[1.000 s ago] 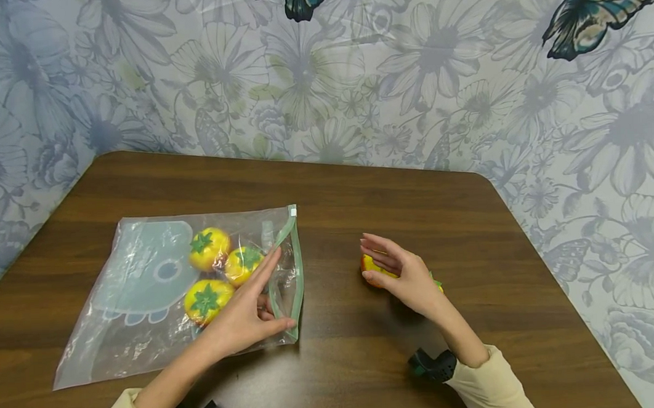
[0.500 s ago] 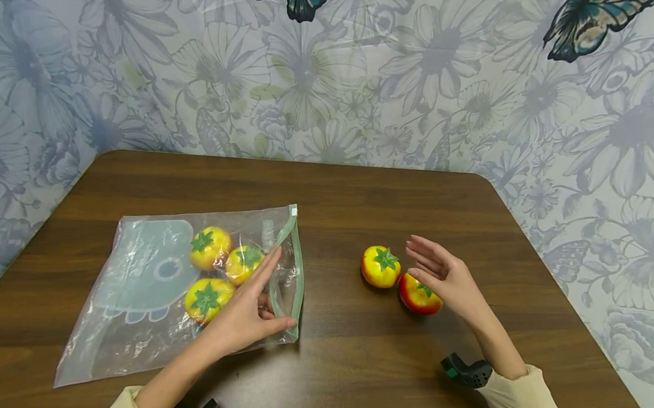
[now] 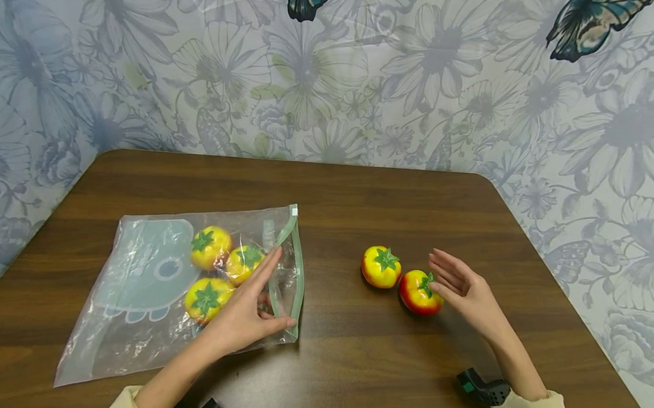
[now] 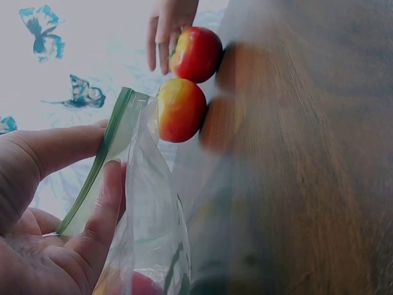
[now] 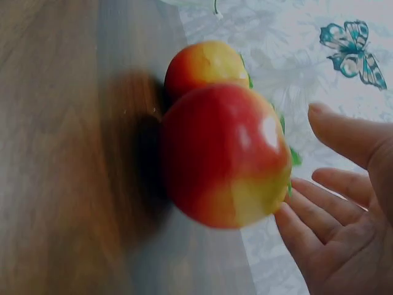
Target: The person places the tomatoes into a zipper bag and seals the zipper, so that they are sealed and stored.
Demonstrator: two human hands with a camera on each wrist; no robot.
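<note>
A clear zip bag (image 3: 146, 355) with a green edge strip lies on the left of the table. Inside it are three yellow-and-red tomato-like fruits (image 3: 211, 247) with green star-shaped leaves. My left hand (image 3: 244, 319) is at the bag's mouth, thumb and fingers spread apart against its edges; the left wrist view shows the thumb at the green strip (image 4: 92, 178). Two similar fruits sit side by side on the table, one farther (image 3: 381, 267) and one nearer (image 3: 419, 293). Fingers extended and holding nothing, my right hand (image 3: 470, 295) is just right of the nearer fruit (image 5: 227, 157).
The brown wooden table (image 3: 341, 376) has its far edge against a floral cloth (image 3: 443, 93) printed with butterflies. Black wrist devices (image 3: 483, 388) are on both forearms, close over the tabletop.
My right hand has drawn back rightward and toward me, uncovering the two loose fruits, which now stand on the table. My left hand and the bag have stayed in place.
</note>
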